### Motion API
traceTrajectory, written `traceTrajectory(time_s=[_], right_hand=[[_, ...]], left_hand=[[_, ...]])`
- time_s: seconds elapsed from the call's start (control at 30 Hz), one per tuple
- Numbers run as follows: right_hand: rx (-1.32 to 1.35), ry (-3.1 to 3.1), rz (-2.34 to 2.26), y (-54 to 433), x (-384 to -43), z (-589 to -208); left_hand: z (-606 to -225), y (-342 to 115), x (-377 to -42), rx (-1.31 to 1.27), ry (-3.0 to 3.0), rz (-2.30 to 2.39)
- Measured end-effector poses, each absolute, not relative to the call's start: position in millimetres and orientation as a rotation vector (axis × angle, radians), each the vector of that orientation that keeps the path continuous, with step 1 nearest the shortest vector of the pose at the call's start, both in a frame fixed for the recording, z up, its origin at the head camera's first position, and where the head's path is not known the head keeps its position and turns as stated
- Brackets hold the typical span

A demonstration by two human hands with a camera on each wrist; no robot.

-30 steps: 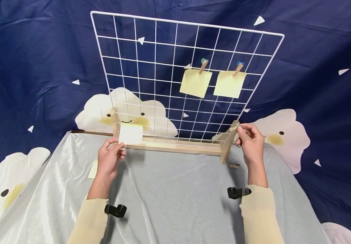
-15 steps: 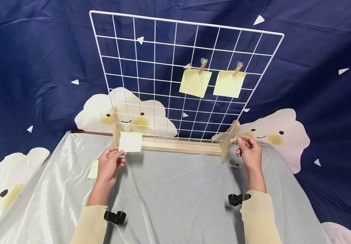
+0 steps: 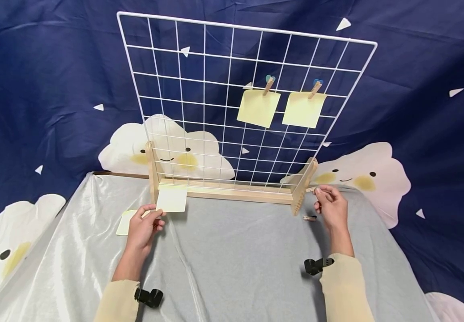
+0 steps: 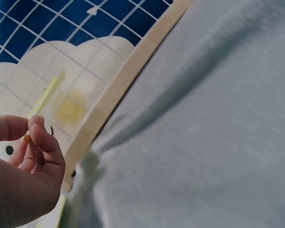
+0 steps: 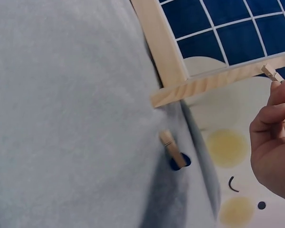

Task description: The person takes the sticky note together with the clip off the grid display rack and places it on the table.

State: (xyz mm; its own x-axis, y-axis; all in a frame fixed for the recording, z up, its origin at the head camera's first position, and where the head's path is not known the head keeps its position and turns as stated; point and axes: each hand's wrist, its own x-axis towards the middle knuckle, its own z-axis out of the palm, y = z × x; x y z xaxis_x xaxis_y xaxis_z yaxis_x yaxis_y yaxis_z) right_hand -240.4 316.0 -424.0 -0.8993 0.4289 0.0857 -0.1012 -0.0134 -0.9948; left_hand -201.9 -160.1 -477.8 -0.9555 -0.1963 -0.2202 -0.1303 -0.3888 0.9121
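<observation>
My left hand (image 3: 143,228) pinches a pale yellow sticky note (image 3: 172,199) by its lower left corner, in front of the left end of the wooden base; the left wrist view shows that sticky note (image 4: 47,95) nearly edge-on. At the right, my right hand (image 3: 331,208) holds a small wooden clothespin (image 5: 272,72) between thumb and fingertips, beside the stand's right foot. A white wire grid (image 3: 215,80) rises from the base. Two yellow notes hang on its right half, the inner note (image 3: 258,108) under one clothespin (image 3: 269,86), the outer note (image 3: 304,110) under another clothespin (image 3: 315,90).
Another clothespin with a blue heart (image 5: 173,149) lies on the grey cloth (image 3: 236,259) near the right foot (image 3: 299,197). Beside my left hand, more sticky paper (image 3: 124,222) lies on the cloth. The wooden base (image 3: 236,193) spans the back, before a blue curtain (image 3: 417,89) with clouds.
My left hand has come down and toward me with the sticky note. My right hand, holding the clothespin, has also dropped lower, away from the top of the right foot.
</observation>
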Motion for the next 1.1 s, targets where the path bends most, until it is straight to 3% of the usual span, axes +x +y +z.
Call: traceTrajectory(time_s=[1.1], right_hand=[[-0.662, -2.065, 1.995, 351.5, -247.3, -476.6]], left_hand=[[-498.3, -178.8, -189.7, 0.512, -2.138, -2.267]])
